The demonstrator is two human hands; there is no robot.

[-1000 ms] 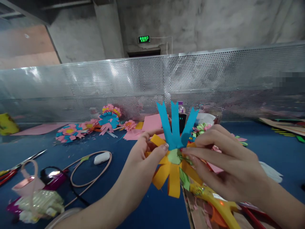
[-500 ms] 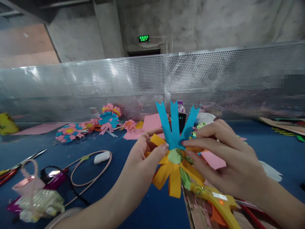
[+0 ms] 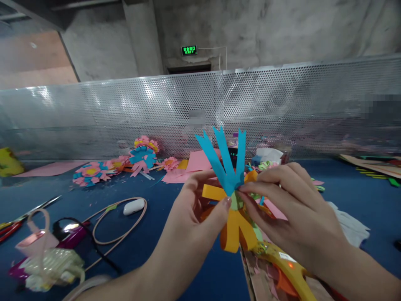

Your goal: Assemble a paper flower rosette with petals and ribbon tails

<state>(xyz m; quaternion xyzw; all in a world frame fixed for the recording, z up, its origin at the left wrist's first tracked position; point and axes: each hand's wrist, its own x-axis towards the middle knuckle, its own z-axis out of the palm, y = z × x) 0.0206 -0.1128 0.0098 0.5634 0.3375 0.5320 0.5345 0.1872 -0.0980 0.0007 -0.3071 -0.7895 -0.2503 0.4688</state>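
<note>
Between my hands is a paper flower with looped orange petals [image 3: 230,240] and a pale green centre [image 3: 237,202]. Three blue paper strips [image 3: 226,165] with notched ends fan upward, their joined base lying against the flower's centre. My left hand [image 3: 192,215] is closed around the flower's left side, its thumb pressing beside the base of the strips. With thumb and fingertips together, my right hand [image 3: 296,211] pinches the right edge of that blue base. Part of the flower is hidden behind the fingers. Below my right hand lies a yellow glue gun [image 3: 294,274] with an orange light lit.
Finished paper flowers [image 3: 94,172] and pink sheets [image 3: 203,161] lie along the back by a perforated metal screen [image 3: 125,113]. At left are scissors [image 3: 31,213], a white earphone case [image 3: 134,206], a looped cable [image 3: 117,241] and a pink pouch [image 3: 36,242]. White gloves [image 3: 351,225] lie right.
The flower and its blue strips have turned, so the strips lean further left. My left thumb has shifted right, onto the base of the strips. My right fingers still pinch there.
</note>
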